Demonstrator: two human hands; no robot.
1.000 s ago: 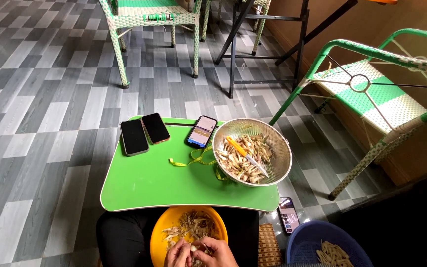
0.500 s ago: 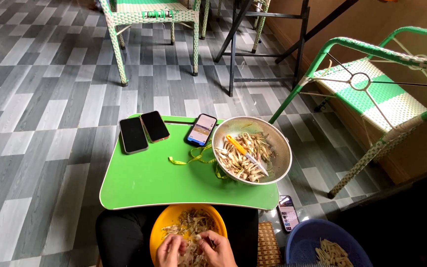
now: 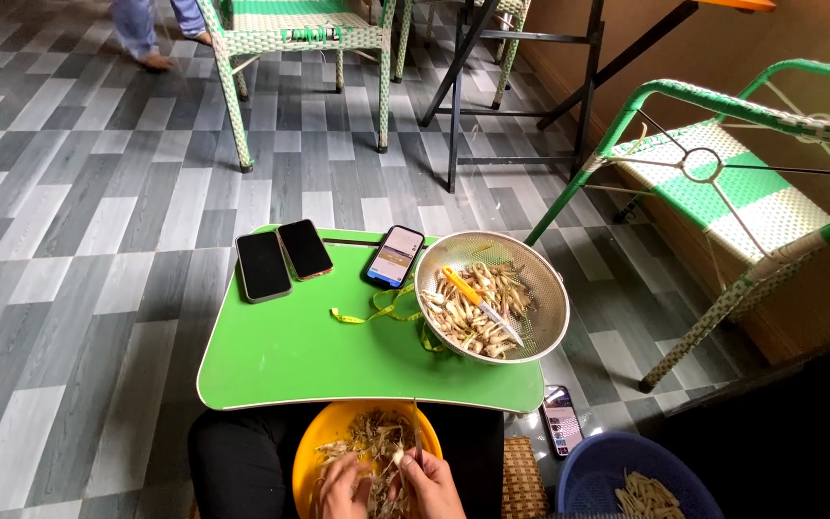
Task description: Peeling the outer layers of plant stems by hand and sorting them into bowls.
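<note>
Orange bowl: round, I saw it on the lap at the bottom edge, just below the near rim of the green tray, upright, partly cut off by the frame. Scraps: pale tan, stringy peelings and stalks, heaped loosely inside the bowl. One thin piece stood upright, near the right side of the heap.

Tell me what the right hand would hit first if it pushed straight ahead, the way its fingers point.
The right hand, fingers up-frame in the orange bowl, would likely first meet the peelings, then the bowl's far wall under the green tray table. Depth is unclear.
</note>
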